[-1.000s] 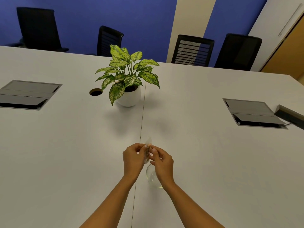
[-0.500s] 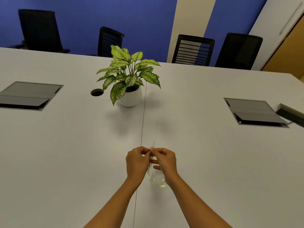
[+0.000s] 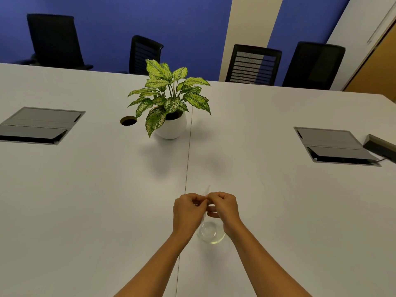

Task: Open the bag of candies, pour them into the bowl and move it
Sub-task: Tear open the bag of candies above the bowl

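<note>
We hold a small clear bag of candies (image 3: 206,197) pinched between both hands, the left hand (image 3: 188,211) and right hand (image 3: 224,207) each with a grip clamped on its top edge, seemingly to tear it open. The hands hover directly above the glass bowl (image 3: 211,233), likely so candies fall straight in. The bowl sits on the white surface (image 3: 85,200), well nearer us than the potted plant (image 3: 169,103)
</note>
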`<action>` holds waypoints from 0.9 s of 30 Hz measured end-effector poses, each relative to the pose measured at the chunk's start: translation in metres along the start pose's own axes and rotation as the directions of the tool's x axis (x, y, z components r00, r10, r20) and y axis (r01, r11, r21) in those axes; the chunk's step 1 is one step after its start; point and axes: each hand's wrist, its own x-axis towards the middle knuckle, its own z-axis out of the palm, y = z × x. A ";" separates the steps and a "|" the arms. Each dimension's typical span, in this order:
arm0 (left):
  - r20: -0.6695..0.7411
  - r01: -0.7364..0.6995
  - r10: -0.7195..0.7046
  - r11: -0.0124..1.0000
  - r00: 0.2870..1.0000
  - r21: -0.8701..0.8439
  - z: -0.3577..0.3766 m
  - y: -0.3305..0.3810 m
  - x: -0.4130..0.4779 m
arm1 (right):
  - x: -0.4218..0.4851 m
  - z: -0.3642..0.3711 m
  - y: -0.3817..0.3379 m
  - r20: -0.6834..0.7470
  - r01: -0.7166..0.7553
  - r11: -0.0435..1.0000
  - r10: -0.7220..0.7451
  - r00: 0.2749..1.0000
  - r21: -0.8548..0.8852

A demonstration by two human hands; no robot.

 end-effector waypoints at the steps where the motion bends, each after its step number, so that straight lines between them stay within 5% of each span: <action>1: 0.011 0.001 -0.001 1.000 1.000 -0.023 0.000 0.001 0.000 | 0.001 -0.002 -0.002 0.009 -0.005 1.000 0.005 1.000 0.011; 9: -0.003 0.016 -0.016 0.997 1.000 -0.075 -0.003 0.006 0.005 | 0.000 -0.011 -0.010 0.136 0.027 0.997 -0.037 0.990 0.075; 16: -0.054 -0.114 0.124 0.980 0.991 0.160 -0.010 0.008 0.002 | 0.004 -0.007 -0.005 0.117 0.088 0.996 -0.087 0.989 -0.007; 27: -0.011 -0.135 0.136 0.989 0.991 0.063 -0.008 0.011 0.009 | -0.003 0.002 -0.002 0.045 0.042 0.988 -0.049 0.998 0.150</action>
